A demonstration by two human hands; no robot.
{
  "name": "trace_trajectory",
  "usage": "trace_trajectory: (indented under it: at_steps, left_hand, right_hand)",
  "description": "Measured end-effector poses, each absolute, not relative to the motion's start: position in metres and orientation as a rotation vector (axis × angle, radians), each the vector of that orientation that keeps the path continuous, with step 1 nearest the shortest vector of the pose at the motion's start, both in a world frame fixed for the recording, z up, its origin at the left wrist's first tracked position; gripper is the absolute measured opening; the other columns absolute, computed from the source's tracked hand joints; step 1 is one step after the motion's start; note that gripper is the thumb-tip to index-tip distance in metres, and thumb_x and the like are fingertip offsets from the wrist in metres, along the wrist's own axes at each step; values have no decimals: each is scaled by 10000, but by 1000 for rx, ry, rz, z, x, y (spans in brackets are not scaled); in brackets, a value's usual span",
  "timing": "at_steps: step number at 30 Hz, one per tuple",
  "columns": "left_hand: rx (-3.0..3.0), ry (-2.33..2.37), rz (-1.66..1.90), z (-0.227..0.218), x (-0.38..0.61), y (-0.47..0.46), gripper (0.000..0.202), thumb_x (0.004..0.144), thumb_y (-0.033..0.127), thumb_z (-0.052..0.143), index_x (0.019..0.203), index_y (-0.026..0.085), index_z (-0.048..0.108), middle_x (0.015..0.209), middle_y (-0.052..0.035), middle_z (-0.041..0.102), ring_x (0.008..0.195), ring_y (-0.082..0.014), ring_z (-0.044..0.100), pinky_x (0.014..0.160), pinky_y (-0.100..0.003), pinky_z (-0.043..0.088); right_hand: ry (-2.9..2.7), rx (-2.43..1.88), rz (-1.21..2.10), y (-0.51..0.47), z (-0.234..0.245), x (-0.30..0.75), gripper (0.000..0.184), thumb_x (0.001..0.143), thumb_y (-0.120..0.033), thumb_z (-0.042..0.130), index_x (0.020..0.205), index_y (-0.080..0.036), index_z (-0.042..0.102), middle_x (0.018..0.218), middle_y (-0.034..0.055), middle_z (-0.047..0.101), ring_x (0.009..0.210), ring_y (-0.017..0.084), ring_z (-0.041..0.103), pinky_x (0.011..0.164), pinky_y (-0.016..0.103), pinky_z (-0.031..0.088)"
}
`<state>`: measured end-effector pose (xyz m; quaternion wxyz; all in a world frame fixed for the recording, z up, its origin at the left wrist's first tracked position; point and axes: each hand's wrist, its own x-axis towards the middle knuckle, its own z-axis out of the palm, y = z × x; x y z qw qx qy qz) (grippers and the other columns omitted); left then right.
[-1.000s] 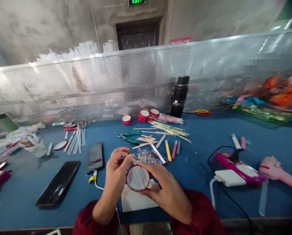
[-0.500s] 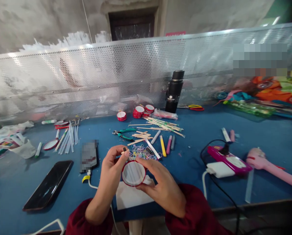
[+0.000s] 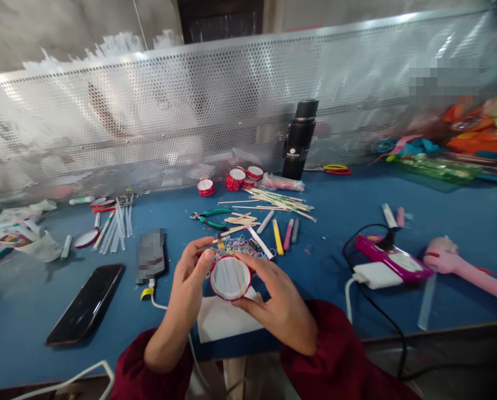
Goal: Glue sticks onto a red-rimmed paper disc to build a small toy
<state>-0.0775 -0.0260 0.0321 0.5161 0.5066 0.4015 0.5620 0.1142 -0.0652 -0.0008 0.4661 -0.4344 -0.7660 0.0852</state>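
A small round disc (image 3: 230, 278) with a red rim and a pale, streaked face is tilted toward me. My right hand (image 3: 279, 300) grips it at its right side, thumb below and fingers along the upper edge. My left hand (image 3: 190, 278) is at the disc's left, thumb and forefinger apart; its other fingers are partly hidden. A short stick-like piece with a yellowish part and dark tip (image 3: 220, 243) stands just above the disc, by the left forefinger. Behind the disc lies a heap of coloured rubber bands (image 3: 242, 245). Under the hands is a white sheet (image 3: 215, 322).
Green-handled pliers (image 3: 210, 218), wooden sticks (image 3: 281, 201), marker pens (image 3: 277, 238) and red-rimmed discs (image 3: 236, 178) lie beyond. A black flask (image 3: 300, 139) stands at the back. Left are two phones (image 3: 85, 304); right, a purple power strip (image 3: 412, 269) with cables and a pink tool (image 3: 477, 272).
My left thumb and forefinger have parted from the dark-tipped piece they pinched. That piece now stands above the disc's rim. The whole scene has shifted slightly upward in view.
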Motion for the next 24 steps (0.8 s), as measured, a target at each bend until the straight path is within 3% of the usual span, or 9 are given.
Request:
trace_trajectory:
  at_steps: [5,9,15,24]
  left_hand:
    - [1221,1020,1374,22,-80,-28,499,923,645,654,1100,197,785,1162,-92,765,1061,-235,664,931,-325,491]
    - [1072,917,1391,20,-78,-25,439,947,571,670,1169,216,800,1193,-96,782,1132,-246,674,979,-337,496]
    - [690,736,1295,33,-70,-26,358,809,410,862,1064,164,811,1052,-108,822,954,-246,757,900,-348,564]
    - [508,631,1212,34,-72,-28,242,844,286,837,1051,165,805,973,-50,817,802,-143,742,775,-237,587]
  right_hand:
    - [-1877,-1118,163,-65,-3,115,712,864,-437,820,1483,-266,513,1416,95,689,1265,295,677,1063,461,571]
    - [-1928,-1088,132,-65,-1,116,686,901,-493,771,1485,-260,498,1413,100,691,1253,288,686,1039,442,586]
    - [-1961,-1036,106,-66,3,116,637,941,-564,696,1470,-262,508,1383,93,712,1225,268,705,1016,407,595]
    - [-2014,-995,106,-66,9,115,621,984,-594,614,1490,-261,479,1342,108,725,1194,255,718,990,385,601]
